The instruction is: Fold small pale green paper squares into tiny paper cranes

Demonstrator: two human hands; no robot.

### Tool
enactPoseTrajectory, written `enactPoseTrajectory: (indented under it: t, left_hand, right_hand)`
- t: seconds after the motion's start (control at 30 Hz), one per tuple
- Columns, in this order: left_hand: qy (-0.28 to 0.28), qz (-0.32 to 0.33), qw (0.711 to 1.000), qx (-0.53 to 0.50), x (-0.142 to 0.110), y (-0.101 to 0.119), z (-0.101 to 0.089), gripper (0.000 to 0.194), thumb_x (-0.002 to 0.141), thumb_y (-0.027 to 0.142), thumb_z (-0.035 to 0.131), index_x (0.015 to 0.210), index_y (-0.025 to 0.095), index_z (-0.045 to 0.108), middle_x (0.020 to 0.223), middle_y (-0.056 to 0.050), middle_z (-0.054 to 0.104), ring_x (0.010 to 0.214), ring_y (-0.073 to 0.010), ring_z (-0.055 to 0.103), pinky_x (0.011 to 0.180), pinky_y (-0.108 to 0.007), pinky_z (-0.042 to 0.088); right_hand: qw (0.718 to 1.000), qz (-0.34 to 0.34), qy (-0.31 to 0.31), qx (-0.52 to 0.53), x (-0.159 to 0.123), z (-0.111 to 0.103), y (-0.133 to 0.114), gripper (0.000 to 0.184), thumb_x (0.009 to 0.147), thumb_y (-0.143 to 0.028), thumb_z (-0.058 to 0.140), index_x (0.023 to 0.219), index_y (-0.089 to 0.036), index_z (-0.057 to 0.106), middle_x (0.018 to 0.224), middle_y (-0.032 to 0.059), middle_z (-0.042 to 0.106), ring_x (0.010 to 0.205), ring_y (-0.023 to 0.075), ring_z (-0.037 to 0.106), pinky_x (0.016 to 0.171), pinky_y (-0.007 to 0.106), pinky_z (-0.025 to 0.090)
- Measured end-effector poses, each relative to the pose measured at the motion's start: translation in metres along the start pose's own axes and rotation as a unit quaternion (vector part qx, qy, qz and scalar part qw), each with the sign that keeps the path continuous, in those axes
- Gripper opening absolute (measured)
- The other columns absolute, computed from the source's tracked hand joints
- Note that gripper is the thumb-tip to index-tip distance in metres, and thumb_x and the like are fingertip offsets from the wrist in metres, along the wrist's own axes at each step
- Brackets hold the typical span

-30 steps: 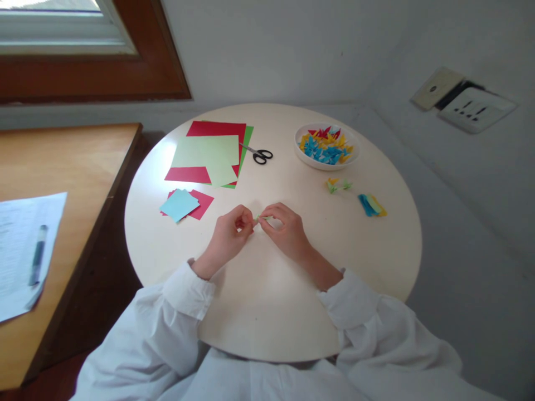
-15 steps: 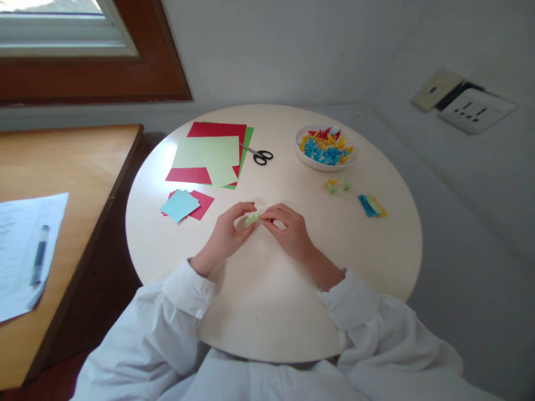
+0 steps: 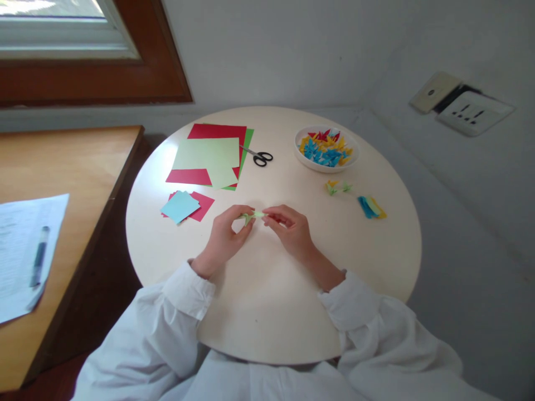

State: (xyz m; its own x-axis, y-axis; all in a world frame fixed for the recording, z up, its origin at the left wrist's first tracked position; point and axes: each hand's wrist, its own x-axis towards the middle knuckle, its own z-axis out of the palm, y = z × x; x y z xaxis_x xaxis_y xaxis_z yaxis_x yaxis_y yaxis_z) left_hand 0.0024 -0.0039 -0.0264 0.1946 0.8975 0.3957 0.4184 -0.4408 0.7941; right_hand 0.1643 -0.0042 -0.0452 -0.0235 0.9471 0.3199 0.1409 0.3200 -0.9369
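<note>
Between my two hands, above the middle of the white round table (image 3: 267,312), is a small light-green paper crane (image 3: 258,214). My left hand (image 3: 228,231) pinches its left part between thumb and fingers. The fingertips of my right hand (image 3: 292,227) are closed on its right end. Fingers cover parts of the crane, so its full shape is hidden. To the right lie a few small folded cranes (image 3: 346,187), green and yellow. Farther back, a white bowl (image 3: 307,162) holds many blue, yellow and red ones.
At the back left are large red and green paper sheets (image 3: 204,153), with black-handled scissors (image 3: 262,159) at their edge. Small blue and red paper squares (image 3: 181,205) lie in front. Folded papers (image 3: 370,207) sit at the right. A wooden desk (image 3: 96,167) stands at the left.
The crane has turned and shows more of its length between my hands. My left fingers have closed onto it, and my right fingertips have shifted slightly to the right.
</note>
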Motion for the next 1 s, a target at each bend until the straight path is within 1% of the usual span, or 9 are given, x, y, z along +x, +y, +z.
enactPoseTrajectory:
  t: [0.1,0.2,0.3,0.47,0.67,0.8,1.0]
  left_hand:
    - [0.0,0.0,1.0,-0.005,-0.001,-0.001,0.001,0.012,0.079,0.019,0.055,0.089,0.017,0.06,0.092,-0.007,0.067,0.084,-0.0157,0.062,0.074,-0.027,0.051]
    - [-0.003,-0.006,1.0,-0.011,-0.002,-0.002,0.002,0.012,0.079,0.019,0.054,0.09,0.017,0.06,0.092,-0.008,0.067,0.084,-0.016,0.063,0.075,-0.028,0.051]
    - [-0.003,-0.013,1.0,-0.018,-0.003,-0.003,0.003,0.012,0.079,0.019,0.055,0.09,0.017,0.06,0.091,-0.007,0.067,0.082,-0.0161,0.063,0.074,-0.029,0.05]
    - [0.009,-0.016,1.0,-0.025,-0.003,-0.001,0.006,0.008,0.082,0.022,0.054,0.088,0.018,0.059,0.086,-0.006,0.066,0.078,-0.0151,0.062,0.071,-0.028,0.051]
    - [0.017,-0.011,0.999,-0.047,-0.004,-0.001,0.008,0.008,0.083,0.022,0.053,0.088,0.018,0.058,0.086,-0.006,0.064,0.08,-0.0151,0.062,0.075,-0.029,0.051]
    - [0.012,-0.005,0.998,-0.057,-0.004,-0.003,0.009,0.007,0.083,0.021,0.052,0.088,0.019,0.057,0.089,-0.007,0.063,0.082,-0.0159,0.06,0.074,-0.029,0.05]
    - [0.003,-0.017,0.996,-0.084,-0.002,-0.001,0.009,0.006,0.084,0.024,0.052,0.085,0.019,0.055,0.085,-0.006,0.06,0.079,-0.0153,0.059,0.071,-0.029,0.049]
  right_hand:
    - [0.999,0.022,-0.01,0.04,-0.001,0.002,0.003,0.011,0.073,-0.03,0.067,0.08,-0.021,0.067,0.076,0.0011,0.066,0.066,0.0132,0.065,0.062,0.026,0.052]
    - [0.997,0.03,-0.007,0.064,-0.001,0.003,0.003,0.01,0.073,-0.03,0.067,0.077,-0.021,0.067,0.075,0.0009,0.067,0.068,0.0138,0.066,0.063,0.026,0.052]
    - [0.996,0.034,0.002,0.079,-0.001,0.004,0.0,0.01,0.072,-0.03,0.067,0.075,-0.02,0.067,0.072,0.0007,0.067,0.066,0.0135,0.065,0.064,0.027,0.054]
    - [0.994,0.055,0.013,0.093,0.0,0.006,-0.009,0.011,0.071,-0.031,0.068,0.071,-0.02,0.066,0.067,0.0002,0.068,0.06,0.0134,0.065,0.06,0.027,0.055]
    - [0.987,0.083,0.029,0.135,0.001,0.01,-0.013,0.016,0.066,-0.034,0.071,0.067,-0.019,0.065,0.064,-0.0006,0.067,0.057,0.0132,0.064,0.057,0.028,0.056]
    - [0.982,0.105,0.036,0.155,0.002,0.011,-0.013,0.02,0.062,-0.036,0.074,0.065,-0.019,0.064,0.062,-0.0015,0.066,0.056,0.0127,0.064,0.057,0.028,0.057]
    - [0.978,0.105,0.033,0.178,0.001,0.011,-0.01,0.021,0.059,-0.035,0.076,0.065,-0.018,0.065,0.063,-0.0014,0.067,0.057,0.0118,0.064,0.06,0.028,0.057]
